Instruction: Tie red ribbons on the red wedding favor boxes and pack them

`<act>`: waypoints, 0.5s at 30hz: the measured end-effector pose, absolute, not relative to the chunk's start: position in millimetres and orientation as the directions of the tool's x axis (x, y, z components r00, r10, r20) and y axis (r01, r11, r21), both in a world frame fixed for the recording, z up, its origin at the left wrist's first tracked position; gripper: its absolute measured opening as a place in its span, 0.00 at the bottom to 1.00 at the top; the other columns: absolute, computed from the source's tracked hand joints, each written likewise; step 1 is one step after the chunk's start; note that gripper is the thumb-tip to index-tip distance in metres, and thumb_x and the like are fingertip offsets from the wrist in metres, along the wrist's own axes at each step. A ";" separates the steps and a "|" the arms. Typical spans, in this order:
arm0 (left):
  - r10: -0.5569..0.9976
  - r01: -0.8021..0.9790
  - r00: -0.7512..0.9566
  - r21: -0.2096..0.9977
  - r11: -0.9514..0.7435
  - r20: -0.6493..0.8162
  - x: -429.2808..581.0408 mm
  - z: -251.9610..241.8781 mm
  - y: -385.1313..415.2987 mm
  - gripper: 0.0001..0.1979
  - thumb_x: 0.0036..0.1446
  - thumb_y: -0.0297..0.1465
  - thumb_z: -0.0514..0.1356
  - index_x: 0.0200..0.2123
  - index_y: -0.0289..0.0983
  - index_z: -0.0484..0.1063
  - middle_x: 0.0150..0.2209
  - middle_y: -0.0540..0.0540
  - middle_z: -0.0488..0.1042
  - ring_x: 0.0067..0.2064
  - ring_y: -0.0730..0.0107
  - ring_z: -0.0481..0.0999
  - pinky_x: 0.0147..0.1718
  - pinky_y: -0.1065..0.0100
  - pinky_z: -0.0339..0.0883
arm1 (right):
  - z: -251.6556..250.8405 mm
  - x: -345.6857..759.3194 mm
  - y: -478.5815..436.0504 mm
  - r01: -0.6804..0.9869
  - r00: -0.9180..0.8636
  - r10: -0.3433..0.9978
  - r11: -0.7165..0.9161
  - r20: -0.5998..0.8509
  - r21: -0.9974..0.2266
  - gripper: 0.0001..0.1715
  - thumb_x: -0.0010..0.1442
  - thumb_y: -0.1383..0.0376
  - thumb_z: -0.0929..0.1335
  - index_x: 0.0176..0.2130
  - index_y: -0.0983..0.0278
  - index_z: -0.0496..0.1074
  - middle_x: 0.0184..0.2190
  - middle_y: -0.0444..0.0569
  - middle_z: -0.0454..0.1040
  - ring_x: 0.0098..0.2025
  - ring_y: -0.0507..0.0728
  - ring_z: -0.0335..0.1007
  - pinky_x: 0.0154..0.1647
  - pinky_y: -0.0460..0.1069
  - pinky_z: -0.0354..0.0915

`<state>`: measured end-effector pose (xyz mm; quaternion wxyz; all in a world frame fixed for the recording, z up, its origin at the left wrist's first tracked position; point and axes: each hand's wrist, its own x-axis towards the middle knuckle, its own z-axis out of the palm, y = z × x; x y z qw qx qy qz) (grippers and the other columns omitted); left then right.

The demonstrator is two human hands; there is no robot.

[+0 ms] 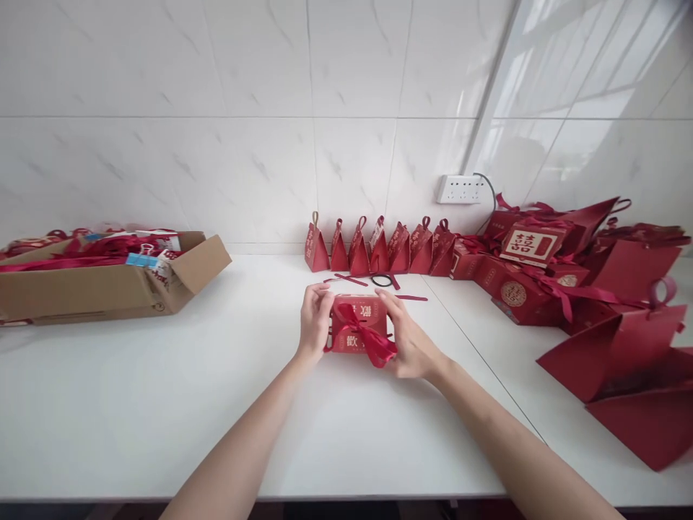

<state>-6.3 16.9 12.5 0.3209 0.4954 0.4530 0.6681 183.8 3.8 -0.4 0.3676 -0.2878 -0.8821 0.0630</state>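
A small red gift box (pixel 349 343) with gold lettering is held between both hands over the white table. Its red ribbon bow (pixel 379 345) lies across the top and hangs toward me on the right. My left hand (pixel 314 321) grips the box's left side, fingers bent around the edge. On the opposite side my right hand (pixel 408 336) holds it the same way. Just beyond the box lie narrow dark red strips (pixel 351 279) and a black ring (pixel 382 281). The underside of the box is hidden.
Several red triangular boxes with loops (pixel 377 249) line the wall. Piled at the right are more red boxes (pixel 520 289) and large folded red boxes (pixel 622 354). An open cardboard carton (pixel 92 292) with ribbons stands left. A power strip (pixel 463 190) is on the wall.
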 end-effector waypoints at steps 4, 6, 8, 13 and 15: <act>0.737 0.272 -0.141 0.741 -0.613 0.661 -2.5 16.3 4.8 0.27 0.48 0.56 0.53 0.40 0.40 0.69 0.38 0.45 0.63 0.38 0.67 0.67 0.35 0.68 0.66 | 2.6 186.4 8.4 0.442 -0.573 0.557 0.828 0.601 -0.346 0.59 0.45 0.67 0.67 0.65 0.63 0.29 0.65 0.62 0.41 0.67 0.68 0.38 0.55 0.63 0.62; 0.695 0.327 -0.064 0.673 -0.663 0.716 -2.8 16.9 2.5 0.29 0.47 0.58 0.52 0.37 0.39 0.70 0.40 0.44 0.62 0.41 0.65 0.67 0.37 0.66 0.66 | 4.4 189.9 10.4 0.445 -0.571 0.572 0.818 0.589 -0.364 0.60 0.45 0.67 0.68 0.65 0.64 0.30 0.66 0.62 0.40 0.67 0.68 0.39 0.57 0.63 0.59; 0.697 0.401 -0.036 0.649 -0.647 0.716 -0.9 17.3 0.9 0.22 0.49 0.53 0.56 0.31 0.38 0.69 0.37 0.45 0.61 0.40 0.65 0.67 0.39 0.66 0.65 | 5.3 193.5 11.6 0.449 -0.569 0.582 0.812 0.581 -0.373 0.60 0.45 0.67 0.68 0.65 0.63 0.29 0.67 0.60 0.37 0.67 0.68 0.37 0.58 0.63 0.57; 0.762 0.457 -0.188 0.742 -0.491 0.620 12.4 15.4 -2.3 0.12 0.53 0.38 0.57 0.24 0.38 0.61 0.30 0.50 0.60 0.33 0.71 0.64 0.33 0.70 0.62 | 8.3 193.0 9.6 0.381 -0.518 0.645 0.762 0.562 -0.523 0.61 0.52 0.60 0.69 0.64 0.61 0.23 0.67 0.61 0.32 0.68 0.68 0.32 0.54 0.62 0.62; 0.793 0.414 -0.228 0.794 -0.446 0.565 16.5 13.4 -3.3 0.12 0.55 0.38 0.56 0.25 0.38 0.60 0.29 0.50 0.61 0.32 0.71 0.64 0.32 0.71 0.61 | 10.2 191.0 7.3 0.293 -0.499 0.681 0.715 0.536 -0.635 0.68 0.47 0.51 0.72 0.64 0.60 0.22 0.66 0.63 0.31 0.67 0.70 0.31 0.53 0.64 0.63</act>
